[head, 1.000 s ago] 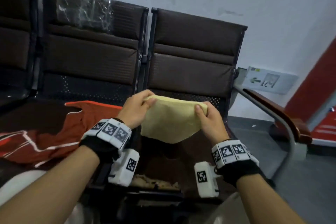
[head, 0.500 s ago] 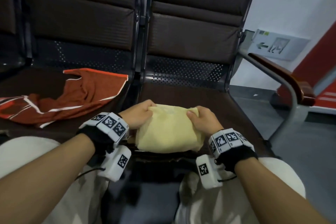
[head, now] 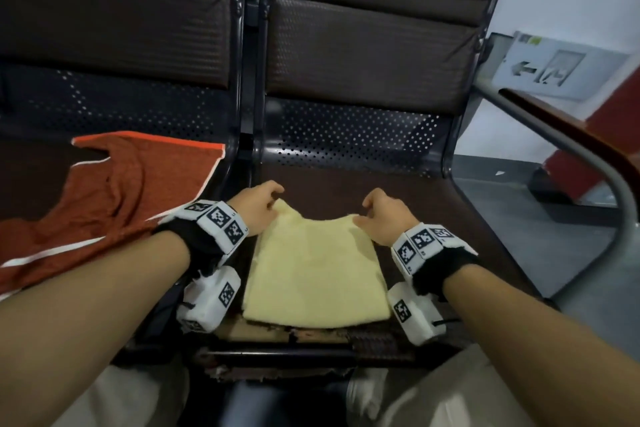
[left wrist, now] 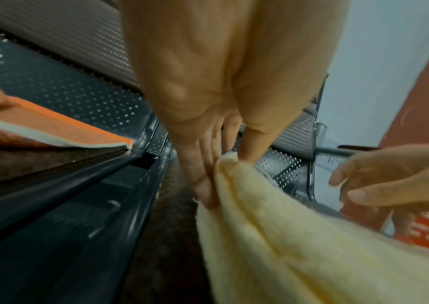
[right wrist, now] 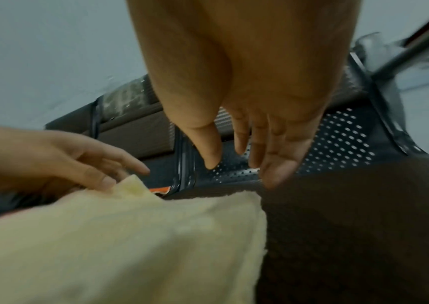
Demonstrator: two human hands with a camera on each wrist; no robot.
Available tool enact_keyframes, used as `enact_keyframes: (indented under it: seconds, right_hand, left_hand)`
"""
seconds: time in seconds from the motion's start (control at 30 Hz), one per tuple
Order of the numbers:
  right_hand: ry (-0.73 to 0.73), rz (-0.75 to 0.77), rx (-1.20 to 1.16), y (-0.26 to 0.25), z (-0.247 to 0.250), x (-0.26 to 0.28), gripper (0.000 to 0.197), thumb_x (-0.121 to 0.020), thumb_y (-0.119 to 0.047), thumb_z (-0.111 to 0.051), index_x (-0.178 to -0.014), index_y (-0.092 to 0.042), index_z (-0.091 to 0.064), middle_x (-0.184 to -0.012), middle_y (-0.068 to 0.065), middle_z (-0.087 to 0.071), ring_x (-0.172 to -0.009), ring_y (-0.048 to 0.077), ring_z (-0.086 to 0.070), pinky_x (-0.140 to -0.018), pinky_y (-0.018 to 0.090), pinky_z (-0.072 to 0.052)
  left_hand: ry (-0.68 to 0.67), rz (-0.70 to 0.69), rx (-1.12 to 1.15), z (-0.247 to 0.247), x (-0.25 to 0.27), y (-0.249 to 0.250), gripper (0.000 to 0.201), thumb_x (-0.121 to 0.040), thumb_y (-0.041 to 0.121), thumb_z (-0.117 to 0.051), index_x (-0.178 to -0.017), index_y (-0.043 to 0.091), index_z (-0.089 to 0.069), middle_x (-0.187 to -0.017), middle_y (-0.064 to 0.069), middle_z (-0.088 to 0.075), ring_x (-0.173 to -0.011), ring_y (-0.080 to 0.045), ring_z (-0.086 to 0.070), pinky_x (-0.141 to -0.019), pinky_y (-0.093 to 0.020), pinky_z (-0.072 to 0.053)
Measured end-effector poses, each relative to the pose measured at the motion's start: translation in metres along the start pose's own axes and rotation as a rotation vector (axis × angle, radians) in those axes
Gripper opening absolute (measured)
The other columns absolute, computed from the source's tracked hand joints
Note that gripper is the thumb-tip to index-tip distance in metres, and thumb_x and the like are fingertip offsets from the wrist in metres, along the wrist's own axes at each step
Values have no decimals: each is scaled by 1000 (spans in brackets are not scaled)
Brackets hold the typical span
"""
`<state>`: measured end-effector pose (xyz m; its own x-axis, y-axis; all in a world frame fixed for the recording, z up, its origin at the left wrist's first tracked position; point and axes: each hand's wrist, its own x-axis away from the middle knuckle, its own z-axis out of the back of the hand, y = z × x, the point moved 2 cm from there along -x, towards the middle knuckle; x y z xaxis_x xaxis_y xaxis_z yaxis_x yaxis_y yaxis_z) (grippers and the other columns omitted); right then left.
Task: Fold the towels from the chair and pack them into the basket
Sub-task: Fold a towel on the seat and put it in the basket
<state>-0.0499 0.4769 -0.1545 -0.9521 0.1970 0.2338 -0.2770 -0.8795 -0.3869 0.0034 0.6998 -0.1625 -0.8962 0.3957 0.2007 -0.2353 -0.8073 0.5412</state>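
A folded pale yellow towel (head: 311, 270) lies flat on the right-hand chair seat (head: 440, 215), near its front edge. My left hand (head: 263, 199) is at the towel's far left corner; in the left wrist view that raised corner (left wrist: 225, 162) sits pinched lightly between thumb and straight fingers (left wrist: 203, 185). My right hand (head: 377, 215) hovers at the far right corner, fingers (right wrist: 273, 170) spread and straight, holding nothing. A rumpled orange towel (head: 114, 204) with white stripes lies on the left seat. No basket is in view.
Dark padded backrests (head: 363, 45) rise behind both seats. A metal armrest with a wooden top (head: 571, 152) curves along the right side. The seat's front edge (head: 311, 333) is worn and torn. My knees in light trousers (head: 450, 392) sit below it.
The yellow towel came down from the air onto the right seat and now lies flat. My right hand let go of its corner and opened; the head view tilted downward.
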Motion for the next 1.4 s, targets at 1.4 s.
enact_keyframes:
  seconds: [1.4]
  right_hand:
    - [-193,17,-128,4,1,-16,31,-88,-22,-65,-116,-13,-54,-102,5,-60,-87,22,-65,-69,32,-58]
  left_hand:
    - [-12,-62,-19,1,-15,-3,26,-90,29,-57,-113,17,-61,-112,-1,-59,-107,-19,-55,-81,-26,-40]
